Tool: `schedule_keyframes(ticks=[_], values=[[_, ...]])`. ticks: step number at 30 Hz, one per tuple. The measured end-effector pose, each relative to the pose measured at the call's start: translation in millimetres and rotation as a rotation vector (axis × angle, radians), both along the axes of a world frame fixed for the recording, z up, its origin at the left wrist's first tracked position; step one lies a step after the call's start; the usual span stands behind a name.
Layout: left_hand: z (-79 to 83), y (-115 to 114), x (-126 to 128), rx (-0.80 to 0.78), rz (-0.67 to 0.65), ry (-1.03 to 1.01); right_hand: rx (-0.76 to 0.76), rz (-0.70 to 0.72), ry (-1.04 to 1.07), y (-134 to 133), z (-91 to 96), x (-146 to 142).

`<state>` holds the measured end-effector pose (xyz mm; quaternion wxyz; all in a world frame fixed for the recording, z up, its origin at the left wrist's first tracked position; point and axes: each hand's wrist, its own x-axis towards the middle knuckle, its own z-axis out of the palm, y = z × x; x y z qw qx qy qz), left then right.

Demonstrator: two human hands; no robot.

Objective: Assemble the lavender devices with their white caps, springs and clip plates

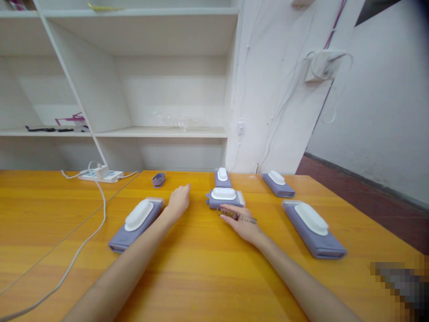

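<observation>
My right hand is closed around a brown, see-through coiled piece, with the thumb and fingers on either side of it. Just beyond these fingers lies a purple-grey flat case with a white, oval, bristled brush-like piece on top. My left hand is curled into a fist over the table; what it holds, if anything, is hidden. Beside the left wrist rests another purple-grey case carrying a white oval piece.
More such cases lie at the back, the back right and the right. A small purple-grey ring-like part sits behind my left hand. A power strip and white cable are at left. Shelves stand behind.
</observation>
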<state>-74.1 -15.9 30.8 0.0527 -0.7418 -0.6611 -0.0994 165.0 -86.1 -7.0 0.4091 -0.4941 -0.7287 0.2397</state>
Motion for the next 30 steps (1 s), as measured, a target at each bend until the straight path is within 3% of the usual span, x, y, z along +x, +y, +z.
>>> schedule_keyframes(ticks=[4,8,13,17,22,30], values=[[6.7,-1.4,3.4,0.059,-0.034,-0.072,0.001,-0.005,0.050,2.1,-1.2,0.5],[10.7,-11.3,16.7,0.114,-0.181,-0.390,-0.087,-0.002,0.205,2.5,1.4,-1.0],[1.1,-27.0,42.7,-0.116,-0.378,-0.804,-0.200,-0.031,0.323,1.5,7.6,-0.6],[-13.5,-38.2,65.1,-0.259,-0.392,-1.058,-0.202,-0.045,0.378,3.9,7.1,2.3],[-28.7,-53.2,83.6,-0.270,-0.365,-1.216,-0.168,-0.048,0.441,6.7,5.5,6.2],[-39.3,-58.4,86.5,-0.298,-0.486,-1.304,-0.152,-0.042,0.404,4.1,6.6,3.3]])
